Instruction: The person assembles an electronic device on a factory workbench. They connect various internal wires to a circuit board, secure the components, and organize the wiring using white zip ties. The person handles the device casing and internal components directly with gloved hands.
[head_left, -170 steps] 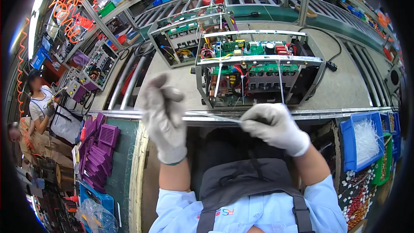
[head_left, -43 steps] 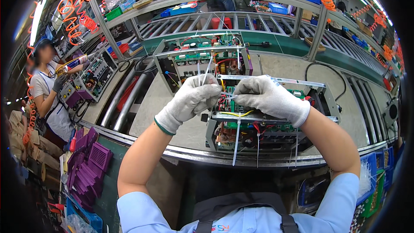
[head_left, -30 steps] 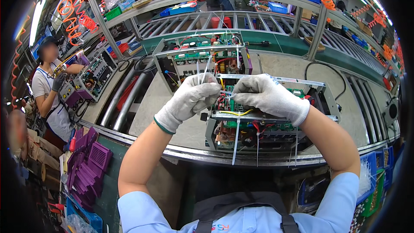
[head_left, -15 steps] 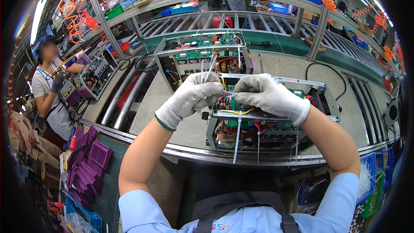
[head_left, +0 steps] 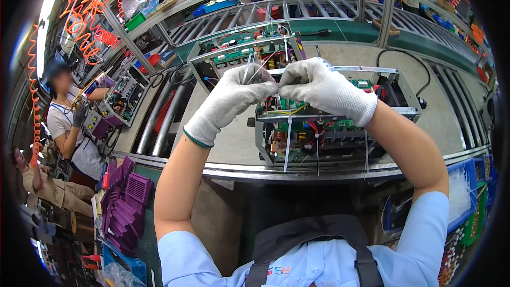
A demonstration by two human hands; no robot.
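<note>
My left hand [head_left: 226, 101], in a white glove with a green cuff edge, is closed on thin white cable ties [head_left: 247, 69] that stick up past its fingers. My right hand [head_left: 326, 90], gloved too, pinches the end of a cable tie, its fingertips meeting those of the left; the pinched part is mostly hidden. Both hands hover over the near edge of an open metal chassis [head_left: 393, 111] with green circuit boards and coloured wires. From its front rail hangs a wide white cable tie [head_left: 288, 146], with thinner ones [head_left: 317, 154] beside it.
Behind stands a second open chassis [head_left: 194, 64]. Metal rollers [head_left: 159, 122] flank the bench, and a black cable [head_left: 419, 61] curves at right. Purple plastic parts [head_left: 119, 218] pile up at lower left; bins of white ties [head_left: 461, 191] sit at right. A co-worker [head_left: 71, 122] handles another unit.
My fingertips have come together, hiding the bit of tie that showed between them. The view has shifted, so bench and chassis sit higher in the picture.
</note>
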